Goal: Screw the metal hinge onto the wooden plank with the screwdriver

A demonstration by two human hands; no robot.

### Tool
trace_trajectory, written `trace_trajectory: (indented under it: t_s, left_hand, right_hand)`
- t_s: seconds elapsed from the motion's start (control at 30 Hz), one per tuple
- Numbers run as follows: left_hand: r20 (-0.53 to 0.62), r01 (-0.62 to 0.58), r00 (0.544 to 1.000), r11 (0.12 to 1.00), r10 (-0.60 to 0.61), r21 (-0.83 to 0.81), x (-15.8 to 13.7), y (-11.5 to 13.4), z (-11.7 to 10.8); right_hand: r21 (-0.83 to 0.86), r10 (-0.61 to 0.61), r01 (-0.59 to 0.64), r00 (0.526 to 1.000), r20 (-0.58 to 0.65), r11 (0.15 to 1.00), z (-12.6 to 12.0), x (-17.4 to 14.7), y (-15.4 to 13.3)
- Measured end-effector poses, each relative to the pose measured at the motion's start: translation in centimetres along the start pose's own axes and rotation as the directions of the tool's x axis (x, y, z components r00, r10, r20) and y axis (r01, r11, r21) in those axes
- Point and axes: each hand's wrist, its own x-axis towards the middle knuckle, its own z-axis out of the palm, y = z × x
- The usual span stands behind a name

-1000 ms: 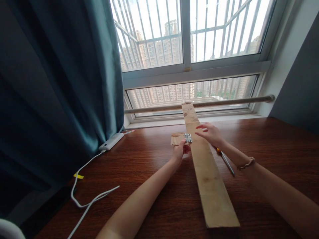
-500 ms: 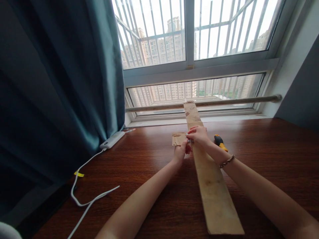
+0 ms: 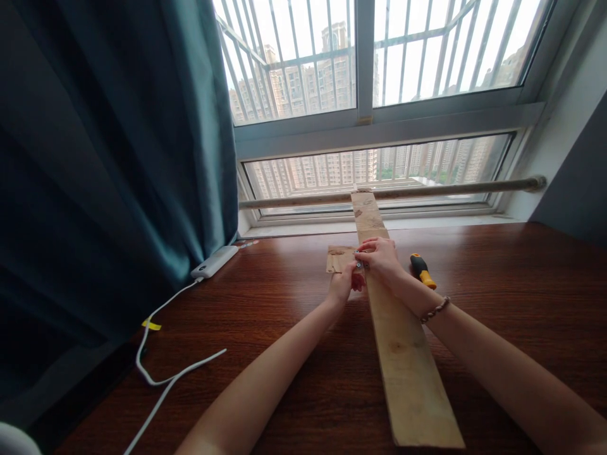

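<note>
A long wooden board point(image 3: 403, 354) runs away from me across the table, its far end by the window rail. To its left juts a short wooden piece point(image 3: 337, 259). Small metal hardware, possibly a hinge point(image 3: 359, 265), sits where the two meet. My left hand point(image 3: 342, 284) grips the short piece from below, thumb on top and fingers curled under. Over the joint, my right hand point(image 3: 382, 256) rests against the long board with thumb and forefinger pinched. What that pinch holds is too small to name. A black and yellow screwdriver handle point(image 3: 423, 272) lies right of the board.
On the left, a white power bank point(image 3: 215, 261) with a white cable point(image 3: 156, 382) lies on the brown table point(image 3: 284, 360), beside a dark blue curtain point(image 3: 190, 139). A yellow tag point(image 3: 152, 325) is near the cable. Behind the table, a rail point(image 3: 465, 189) crosses the window.
The view has shifted slightly. Both hands keep their places at the joint, with only tiny finger movement.
</note>
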Motion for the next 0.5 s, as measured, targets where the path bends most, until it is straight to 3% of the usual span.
trace_trajectory:
  t_s: [0.27,0.5]
  left_hand:
    - [-0.116,0.06,0.991,0.998,-0.064,-0.033,-0.5,0.6,0.2]
    - [-0.068,0.047,0.996,0.994,-0.054,-0.1,-0.7,0.9,0.2]
  right_hand:
    - [-0.104,0.024,-0.019,0.999,0.043,0.994,-0.5,-0.2,-0.7]
    - [-0.136,0.04,-0.034,0.998,0.045,0.99,-0.7,-0.5,-1.3]
